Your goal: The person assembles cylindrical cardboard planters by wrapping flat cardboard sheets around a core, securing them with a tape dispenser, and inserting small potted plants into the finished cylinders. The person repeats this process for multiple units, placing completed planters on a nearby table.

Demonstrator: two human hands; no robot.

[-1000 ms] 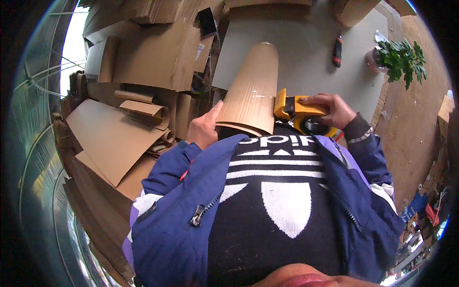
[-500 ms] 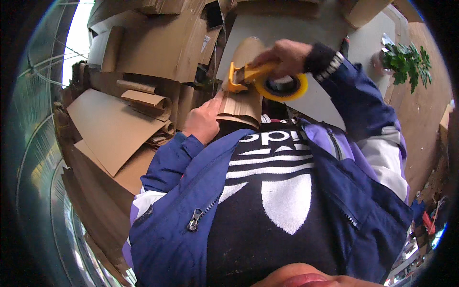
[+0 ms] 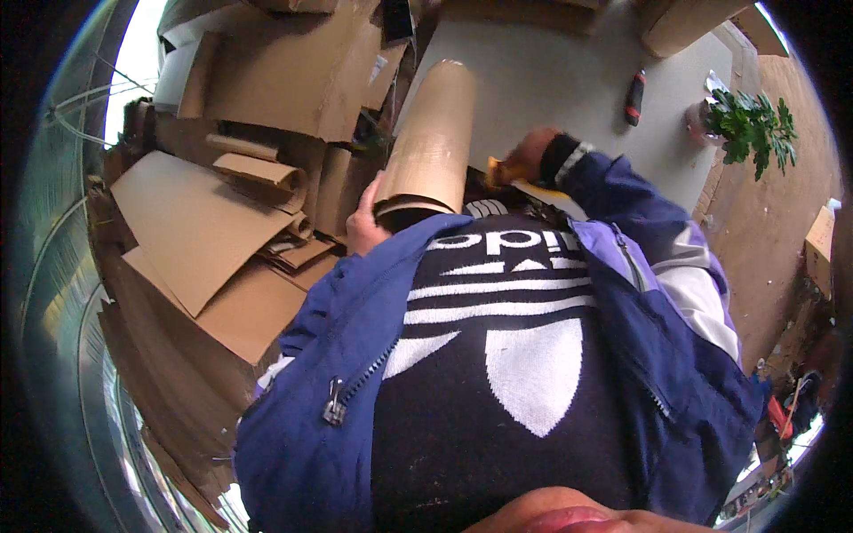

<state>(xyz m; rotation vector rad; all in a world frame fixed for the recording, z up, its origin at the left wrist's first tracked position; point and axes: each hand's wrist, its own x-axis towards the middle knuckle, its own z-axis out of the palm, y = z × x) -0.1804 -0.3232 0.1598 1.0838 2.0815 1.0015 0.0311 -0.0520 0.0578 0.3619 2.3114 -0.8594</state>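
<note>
A brown cardboard roll (image 3: 433, 133) lies in front of my chest, its near end showing loose curled layers. At that end, my left hand (image 3: 364, 222) closes round the roll's left side, most of its fingers hidden. To the right of the roll, my right hand (image 3: 533, 153) grips a yellow tape dispenser (image 3: 500, 172). The dispenser is held low near my jacket, apart from the roll, and mostly hidden by my hand and sleeve; its tape cannot be made out.
On the grey tabletop (image 3: 542, 84) lies a red and black knife-like tool (image 3: 634, 98). Beyond it stands another cardboard roll (image 3: 684, 27). A potted green plant (image 3: 755, 124) is at the right. Cardboard sheets (image 3: 195, 231) and stacked cardboard (image 3: 275, 80) crowd the left.
My right hand has drawn the tape dispenser off the roll, down toward my body. More of the roll shows, and my left hand has shifted slightly along its left side.
</note>
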